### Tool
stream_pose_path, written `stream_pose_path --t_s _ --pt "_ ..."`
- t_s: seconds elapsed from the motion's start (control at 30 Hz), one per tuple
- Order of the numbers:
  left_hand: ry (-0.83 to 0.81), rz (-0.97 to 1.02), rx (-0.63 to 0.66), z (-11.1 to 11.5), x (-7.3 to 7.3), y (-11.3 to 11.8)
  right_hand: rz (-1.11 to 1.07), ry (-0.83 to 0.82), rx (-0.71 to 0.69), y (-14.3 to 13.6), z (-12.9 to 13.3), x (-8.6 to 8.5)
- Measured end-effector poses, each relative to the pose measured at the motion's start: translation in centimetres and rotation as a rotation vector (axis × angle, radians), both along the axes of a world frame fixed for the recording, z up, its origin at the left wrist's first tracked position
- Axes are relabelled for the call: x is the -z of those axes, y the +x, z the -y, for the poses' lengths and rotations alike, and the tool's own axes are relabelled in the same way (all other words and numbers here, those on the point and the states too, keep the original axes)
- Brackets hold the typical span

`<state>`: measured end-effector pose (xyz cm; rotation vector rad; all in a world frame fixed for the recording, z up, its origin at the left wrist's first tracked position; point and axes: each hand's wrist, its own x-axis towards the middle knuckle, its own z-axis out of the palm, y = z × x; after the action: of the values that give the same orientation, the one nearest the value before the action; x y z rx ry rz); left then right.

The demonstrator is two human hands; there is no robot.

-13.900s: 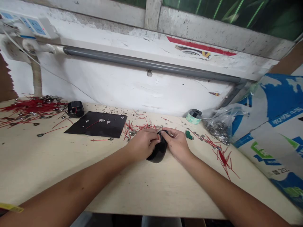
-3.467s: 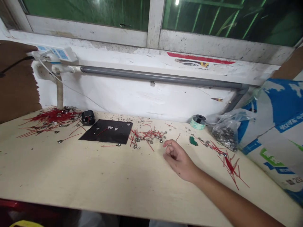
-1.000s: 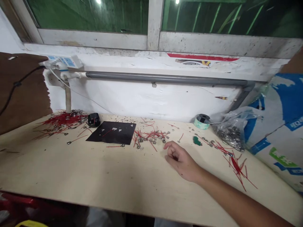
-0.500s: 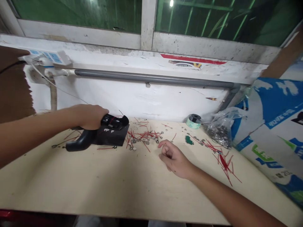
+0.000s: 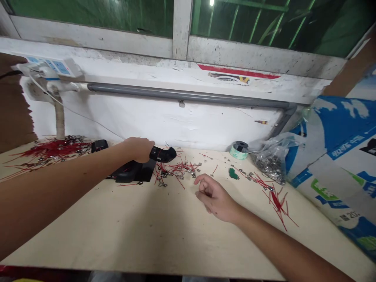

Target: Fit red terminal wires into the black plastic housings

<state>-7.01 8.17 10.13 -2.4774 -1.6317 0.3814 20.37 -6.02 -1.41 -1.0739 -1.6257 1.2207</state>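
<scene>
My left hand [image 5: 137, 149] is closed around a black curved plastic piece [image 5: 163, 154], whose hooked end sticks out to the right. Beneath my left wrist and the hand are another black rounded part [image 5: 126, 171] and a flat black sheet [image 5: 149, 170]. My right hand [image 5: 216, 199] hovers low over the table with fingers loosely bent, index finger and thumb apart and nothing visible between them. Nearest to it is a scatter of thin red wires with small metal discs [image 5: 178, 169].
A heap of red wires [image 5: 58, 149] lies at the left. To the right are a tape roll [image 5: 239, 150], a green scrap [image 5: 233, 173], more red wires [image 5: 277, 201] and a clear bag of metal parts [image 5: 272, 162]. A blue-and-white sack [image 5: 337, 156] borders the table; a grey pipe [image 5: 188, 96] runs behind.
My left hand has moved right with the black curved piece, and its lower-left curved part has shifted right too. The red wire heap at left has come into view. My right hand stays put.
</scene>
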Motion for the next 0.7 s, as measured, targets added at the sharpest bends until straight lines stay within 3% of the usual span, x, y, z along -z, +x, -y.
stream_pose_path --t_s 0.43,0.6,0.7 --pt "-0.113 -0.010 0.017 0.7 2.0 3.3 0.007 0.002 -0.001 -0.1 0.0 -0.2" --pt "-0.184 0.054 0.058 1.5 -0.3 3.2 -0.002 -0.015 0.000 0.2 -0.1 0.2" --pt "-0.098 0.163 0.105 3.3 -2.5 -0.3 0.002 -0.027 0.004 0.3 -0.1 0.4"
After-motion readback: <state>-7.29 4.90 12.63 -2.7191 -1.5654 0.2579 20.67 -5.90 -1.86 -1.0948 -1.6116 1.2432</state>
